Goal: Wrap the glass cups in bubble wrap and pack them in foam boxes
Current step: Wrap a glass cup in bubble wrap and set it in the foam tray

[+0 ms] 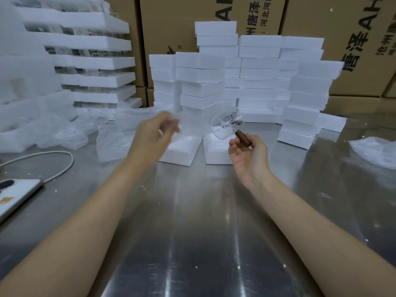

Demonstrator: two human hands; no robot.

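One clear glass cup (221, 127) sits tilted at about twelve o'clock from the table's middle, its bowl over the far end of a white foam box half (215, 154). Whether it rests on the foam cannot be told. Its brown cylindrical handle (242, 137) points toward four o'clock and is pinched between the thumb and curled fingers of the right hand (248, 155), which is palm up. At nine o'clock of the cup a second white foam box half (182, 151) lies just beside the first. The left hand (153, 133) hovers over it, blurred, with a ring on one finger; whether its fingers are spread or gripping cannot be told. Farther toward nine o'clock a crumpled sheet of clear bubble wrap (111, 144) lies on the shiny steel table (203, 232). At twelve o'clock behind the cup rise stacks of white foam boxes (259, 67), with brown cardboard cartons (171, 24) behind them. At eight o'clock lie a white phone (17, 196) and a white cable (73, 161).
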